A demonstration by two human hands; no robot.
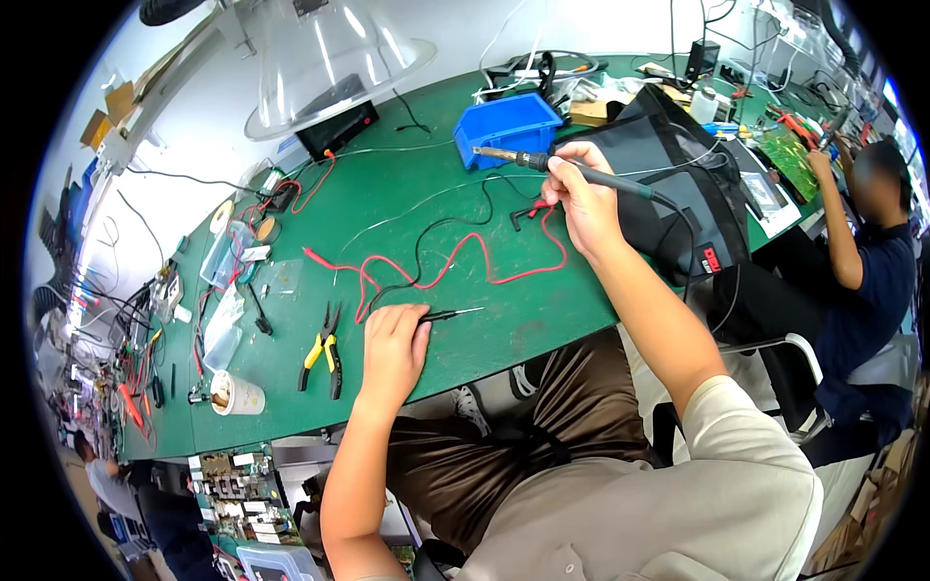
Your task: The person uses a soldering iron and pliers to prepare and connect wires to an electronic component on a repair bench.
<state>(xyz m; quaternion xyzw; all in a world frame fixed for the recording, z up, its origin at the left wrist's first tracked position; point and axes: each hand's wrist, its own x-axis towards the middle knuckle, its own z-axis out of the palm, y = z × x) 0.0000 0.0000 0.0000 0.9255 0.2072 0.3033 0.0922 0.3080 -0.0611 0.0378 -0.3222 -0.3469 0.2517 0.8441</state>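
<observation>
High over the green bench, my right hand (586, 203) grips a soldering iron (630, 184), its metal tip pointing left in front of a blue bin (504, 126). A red plug (541, 207) lies below that hand. My left hand (392, 344) rests near the bench's front edge, fingers closed on a black probe (444, 316) with a thin metal tip. A looping red lead (499, 279) and a black lead (418, 244) lie between my hands. Yellow-handled pliers (320, 353) lie left of my left hand.
A black bag (668, 232) covers the bench's right part. A white cup (237, 392) stands at front left among cables. A clear dome (334, 68) hangs at the back. A co-worker (872, 271) sits at the right; another person (160, 513) is at far left.
</observation>
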